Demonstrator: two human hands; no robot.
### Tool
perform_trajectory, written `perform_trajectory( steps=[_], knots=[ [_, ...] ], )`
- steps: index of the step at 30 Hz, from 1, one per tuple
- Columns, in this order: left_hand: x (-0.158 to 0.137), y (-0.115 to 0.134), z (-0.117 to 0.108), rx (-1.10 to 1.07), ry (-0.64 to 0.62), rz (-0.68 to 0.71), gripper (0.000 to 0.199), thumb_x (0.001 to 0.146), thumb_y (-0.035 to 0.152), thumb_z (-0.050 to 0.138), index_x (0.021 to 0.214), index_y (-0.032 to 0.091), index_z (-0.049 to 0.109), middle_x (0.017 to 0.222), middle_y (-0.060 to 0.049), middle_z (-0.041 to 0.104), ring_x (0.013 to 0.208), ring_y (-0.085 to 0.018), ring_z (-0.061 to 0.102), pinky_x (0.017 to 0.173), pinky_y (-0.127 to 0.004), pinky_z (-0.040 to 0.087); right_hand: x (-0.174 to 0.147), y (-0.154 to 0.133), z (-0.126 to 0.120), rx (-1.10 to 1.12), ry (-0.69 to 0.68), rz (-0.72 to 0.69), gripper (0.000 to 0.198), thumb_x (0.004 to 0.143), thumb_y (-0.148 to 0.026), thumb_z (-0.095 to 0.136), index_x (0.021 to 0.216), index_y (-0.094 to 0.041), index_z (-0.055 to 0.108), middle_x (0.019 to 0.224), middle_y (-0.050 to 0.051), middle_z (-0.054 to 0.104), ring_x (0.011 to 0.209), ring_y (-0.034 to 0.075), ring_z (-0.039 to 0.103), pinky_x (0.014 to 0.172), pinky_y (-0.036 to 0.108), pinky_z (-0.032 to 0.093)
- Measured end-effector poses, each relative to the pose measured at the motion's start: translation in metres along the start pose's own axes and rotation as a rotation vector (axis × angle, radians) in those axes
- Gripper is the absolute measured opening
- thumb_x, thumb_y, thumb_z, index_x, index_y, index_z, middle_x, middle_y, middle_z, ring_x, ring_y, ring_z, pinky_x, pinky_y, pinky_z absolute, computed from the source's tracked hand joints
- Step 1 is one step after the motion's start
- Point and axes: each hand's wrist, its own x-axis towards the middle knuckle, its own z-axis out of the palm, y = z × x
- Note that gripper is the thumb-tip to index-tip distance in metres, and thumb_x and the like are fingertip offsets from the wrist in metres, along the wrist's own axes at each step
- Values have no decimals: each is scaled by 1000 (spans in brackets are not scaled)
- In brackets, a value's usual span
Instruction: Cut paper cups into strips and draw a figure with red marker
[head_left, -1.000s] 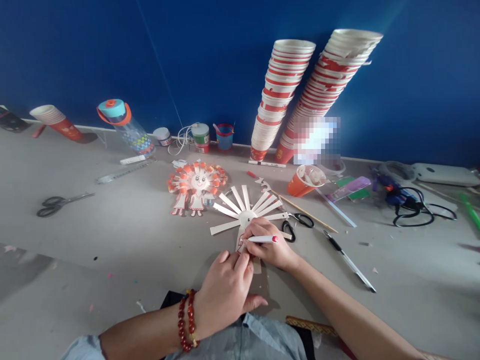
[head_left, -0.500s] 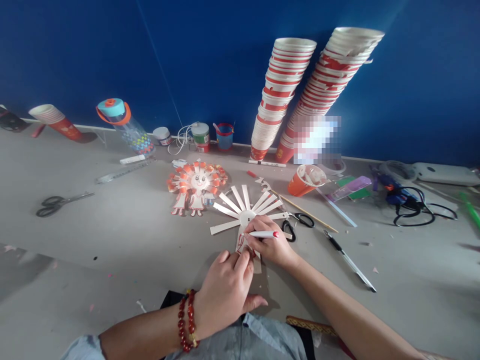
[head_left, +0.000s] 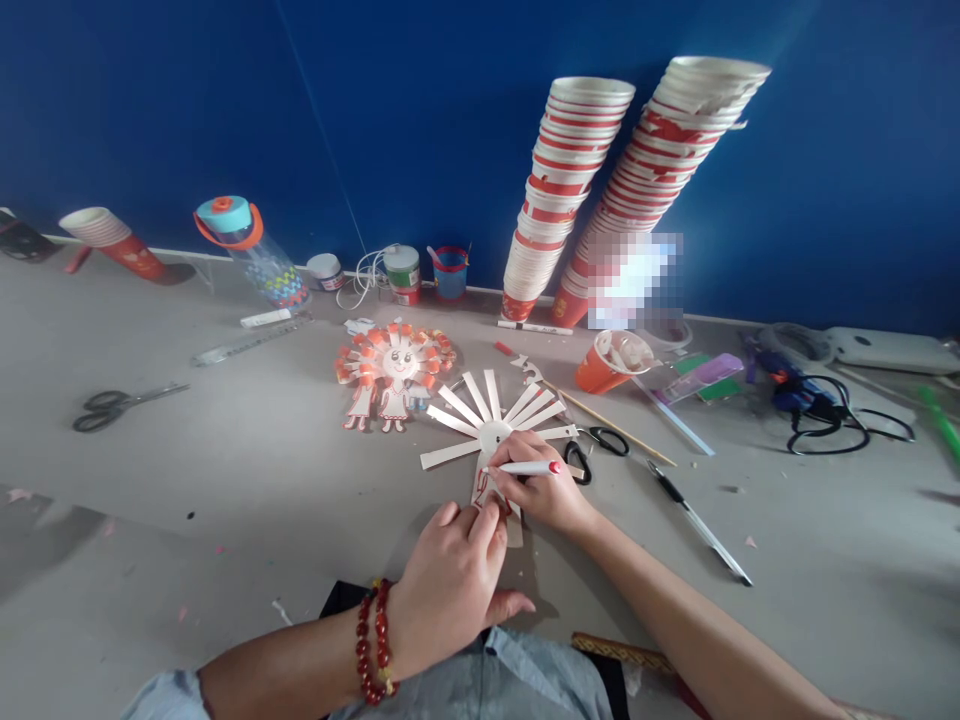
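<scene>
My right hand (head_left: 549, 500) is closed around a white marker with a red end (head_left: 531, 468), its tip at a white paper cup cutout (head_left: 493, 436). The cutout has a round centre with a small dark dot, strips fanned out around it, and red lines on its lower part. Over that lower part lies my left hand (head_left: 448, 572), fingers pressing it to the table and thumb stretched apart; the hands hide some of the drawing. Black-handled scissors (head_left: 609, 440) lie right beside the strips. To the left are paper dolls (head_left: 397, 365) with curled orange-and-white strips.
Two tall stacks of paper cups (head_left: 555, 200) stand against the blue wall. A cup of scraps (head_left: 613, 360), a wooden stick (head_left: 622, 430) and a black-and-clear pen (head_left: 697, 520) are to the right. Leftward are a water bottle (head_left: 259, 255) and grey scissors (head_left: 120, 402).
My right hand and the marker have shifted only very slightly. The left hand stays in place on the cutout.
</scene>
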Motion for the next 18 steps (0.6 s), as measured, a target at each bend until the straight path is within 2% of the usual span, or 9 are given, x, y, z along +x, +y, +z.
perform_trajectory(
  steps=[18],
  knots=[
    [-1,-1,0,-7,-8,1,71,86,66,46,125,7,56,129,-17,55,98,-26,58,84,-39,40,0,-3,-2,-63,63,48,10,80,-14,51,74,-22,53,69,1,57,69,20,54,66,30,40]
  ],
)
